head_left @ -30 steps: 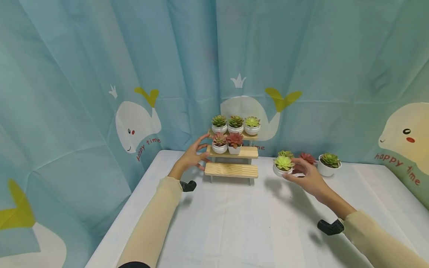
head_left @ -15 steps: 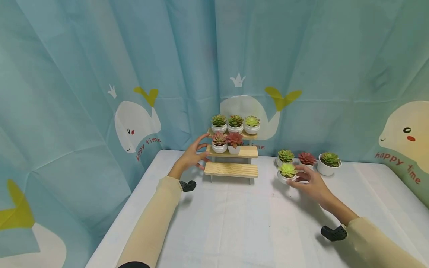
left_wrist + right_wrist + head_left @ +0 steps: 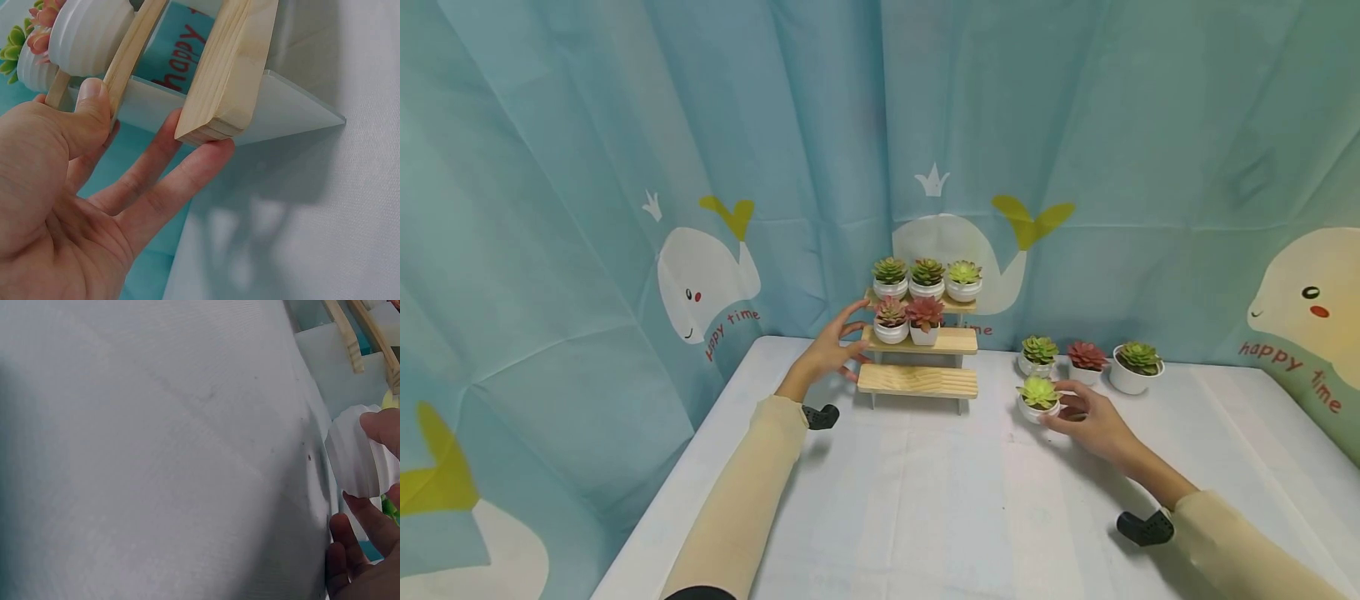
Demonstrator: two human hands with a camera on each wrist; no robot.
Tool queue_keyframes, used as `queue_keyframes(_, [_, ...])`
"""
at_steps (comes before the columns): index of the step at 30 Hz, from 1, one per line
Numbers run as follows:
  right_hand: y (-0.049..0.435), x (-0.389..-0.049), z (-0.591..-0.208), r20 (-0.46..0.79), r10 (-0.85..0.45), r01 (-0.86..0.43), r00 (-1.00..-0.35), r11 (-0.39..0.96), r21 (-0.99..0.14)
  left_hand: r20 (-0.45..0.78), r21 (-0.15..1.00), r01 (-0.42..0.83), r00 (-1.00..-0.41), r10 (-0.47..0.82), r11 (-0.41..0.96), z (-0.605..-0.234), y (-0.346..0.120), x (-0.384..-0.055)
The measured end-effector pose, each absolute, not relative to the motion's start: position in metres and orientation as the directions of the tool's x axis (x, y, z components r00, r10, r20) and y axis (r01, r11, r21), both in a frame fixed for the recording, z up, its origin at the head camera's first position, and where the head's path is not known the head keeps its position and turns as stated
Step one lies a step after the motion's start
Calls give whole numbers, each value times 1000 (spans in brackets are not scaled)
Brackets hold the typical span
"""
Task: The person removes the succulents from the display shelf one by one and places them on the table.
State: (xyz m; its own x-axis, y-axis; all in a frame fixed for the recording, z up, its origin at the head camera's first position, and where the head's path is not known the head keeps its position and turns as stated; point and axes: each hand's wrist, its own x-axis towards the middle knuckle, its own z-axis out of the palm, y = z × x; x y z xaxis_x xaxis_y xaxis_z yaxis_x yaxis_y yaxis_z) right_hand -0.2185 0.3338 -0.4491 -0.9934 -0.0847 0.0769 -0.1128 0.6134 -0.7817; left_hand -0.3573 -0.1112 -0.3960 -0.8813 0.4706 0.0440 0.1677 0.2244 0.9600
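My right hand (image 3: 1093, 421) pinches a white pot holding a light-green succulent (image 3: 1039, 393) between thumb and fingers, low over the table. Whether the pot's base touches the cloth is unclear. In the right wrist view the ribbed white pot (image 3: 357, 453) sits between thumb and fingertips. My left hand (image 3: 829, 348) is at the left end of a three-step wooden plant stand (image 3: 917, 381). In the left wrist view its spread fingers touch the end of the lowest plank (image 3: 228, 81), and the thumb rests against the middle plank (image 3: 128, 53).
The top step bears three green succulents (image 3: 927, 279); the middle one bears two reddish succulents (image 3: 924, 321). Right of the stand are a green succulent (image 3: 1038, 353), a red succulent (image 3: 1086, 361) and a larger pot of green succulent (image 3: 1135, 367). A blue curtain (image 3: 820, 125) hangs behind the table.
My right hand has moved the light-green succulent down and toward me, uncovering the pots behind it, then slightly left. The left hand has stayed at the stand.
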Motion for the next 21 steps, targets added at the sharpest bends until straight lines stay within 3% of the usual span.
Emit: queue_keyframes(21, [340,-221,-450,9,-138,-95,-990,638,-764,46,963,167,-876,480,212,-395,-112,-356])
